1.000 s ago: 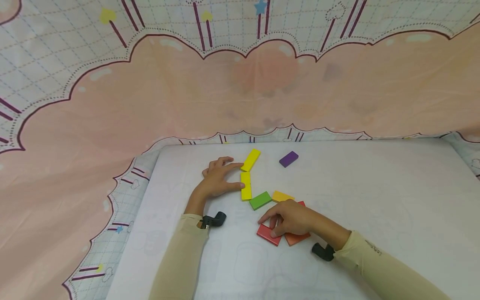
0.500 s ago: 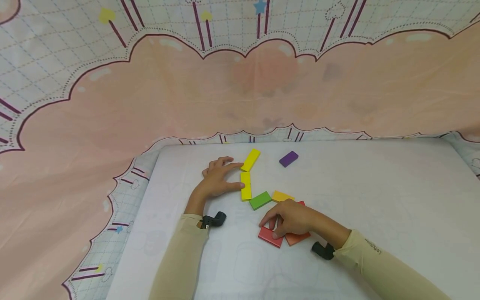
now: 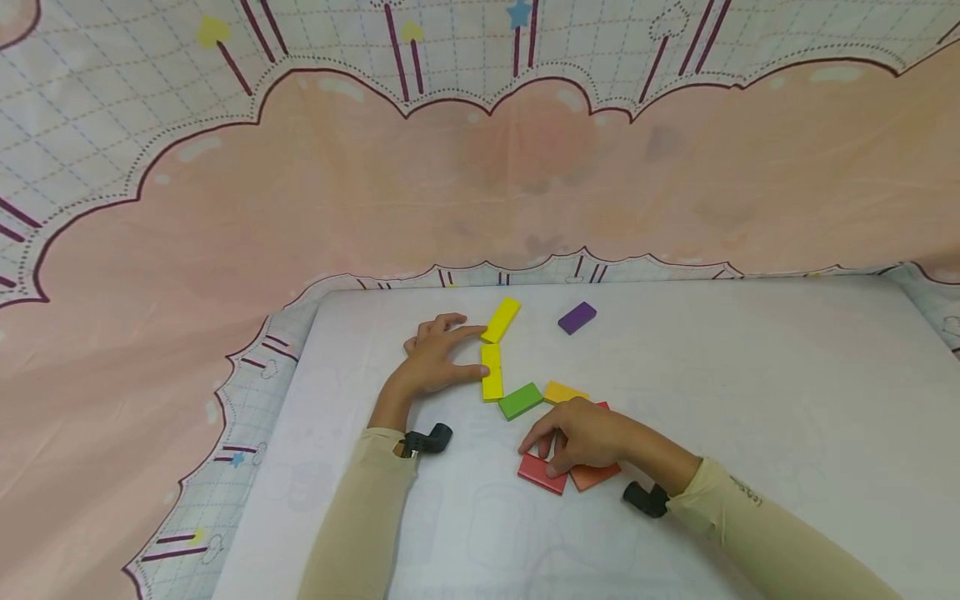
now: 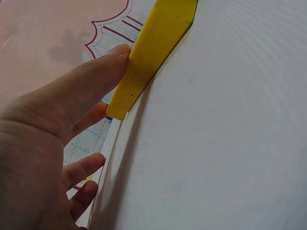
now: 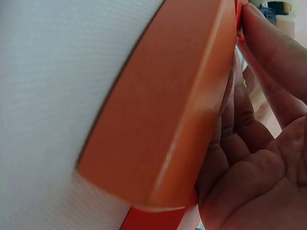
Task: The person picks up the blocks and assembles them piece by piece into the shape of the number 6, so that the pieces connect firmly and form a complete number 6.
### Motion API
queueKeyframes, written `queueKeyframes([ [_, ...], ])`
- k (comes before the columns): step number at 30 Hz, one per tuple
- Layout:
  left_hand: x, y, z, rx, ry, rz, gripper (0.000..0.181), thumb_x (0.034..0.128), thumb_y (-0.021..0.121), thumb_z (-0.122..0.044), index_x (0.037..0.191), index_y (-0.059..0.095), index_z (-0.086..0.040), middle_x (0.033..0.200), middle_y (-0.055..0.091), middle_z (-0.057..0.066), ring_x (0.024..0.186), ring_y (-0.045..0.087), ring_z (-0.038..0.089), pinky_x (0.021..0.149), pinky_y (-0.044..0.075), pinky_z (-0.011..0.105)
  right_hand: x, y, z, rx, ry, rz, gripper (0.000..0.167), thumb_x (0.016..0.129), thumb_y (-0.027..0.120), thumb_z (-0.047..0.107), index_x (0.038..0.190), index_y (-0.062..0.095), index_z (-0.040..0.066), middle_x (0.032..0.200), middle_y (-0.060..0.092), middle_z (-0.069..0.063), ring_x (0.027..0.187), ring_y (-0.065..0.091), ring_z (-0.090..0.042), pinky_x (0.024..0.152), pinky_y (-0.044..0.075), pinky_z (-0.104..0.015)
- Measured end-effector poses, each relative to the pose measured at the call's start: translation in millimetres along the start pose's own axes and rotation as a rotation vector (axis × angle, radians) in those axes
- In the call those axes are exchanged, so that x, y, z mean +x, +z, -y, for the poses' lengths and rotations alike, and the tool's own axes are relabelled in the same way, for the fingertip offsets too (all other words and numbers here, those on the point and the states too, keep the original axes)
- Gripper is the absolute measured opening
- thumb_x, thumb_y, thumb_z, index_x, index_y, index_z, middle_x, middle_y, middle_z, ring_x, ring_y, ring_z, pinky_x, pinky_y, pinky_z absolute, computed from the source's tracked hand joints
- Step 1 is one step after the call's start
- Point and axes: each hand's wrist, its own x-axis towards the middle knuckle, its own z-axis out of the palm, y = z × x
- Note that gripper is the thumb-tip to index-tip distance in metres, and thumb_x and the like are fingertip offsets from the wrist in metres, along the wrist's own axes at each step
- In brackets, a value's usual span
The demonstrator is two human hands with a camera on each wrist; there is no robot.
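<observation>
My right hand (image 3: 588, 435) pinches a flat red block (image 3: 542, 474) by its ends between thumb and forefinger. This block lies on the white table beside an orange block (image 3: 595, 477), seen close up in the right wrist view. My left hand (image 3: 437, 358) rests at the left with its fingers extended. Its forefinger touches the upper yellow block (image 3: 502, 320), and its thumb lies against the lower yellow block (image 3: 492, 385). A green block (image 3: 521, 402) and an amber block (image 3: 565, 392) continue the curved row. Behind my right hand, another red block (image 3: 603, 406) is mostly hidden.
A purple block (image 3: 577, 318) lies apart near the far side of the white tabletop (image 3: 750, 392). Behind the table hangs a peach patterned cloth (image 3: 480, 183). Each wrist wears a black camera.
My right hand has shifted the red block slightly right and nearer to me, beside the orange block. The left hand and the other blocks stay put.
</observation>
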Motion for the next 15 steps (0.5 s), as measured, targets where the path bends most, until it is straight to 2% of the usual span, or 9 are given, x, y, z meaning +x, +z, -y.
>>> queueKeyframes([
  [15,0.7,0.7,0.8,0.023,0.002,0.001,0.071,0.0835,0.075,-0.057,0.149,0.053,-0.038,0.163,0.033,0.002,0.142,0.028,0.035,0.103,0.025,0.061,1.2,-0.4,-2.8,0.000,0.004,0.005,0.034,0.085,0.080,0.009,0.113,0.078,0.028,0.088,0.068,0.010,0.078,0.062,-0.012,0.071,0.050,-0.026],
])
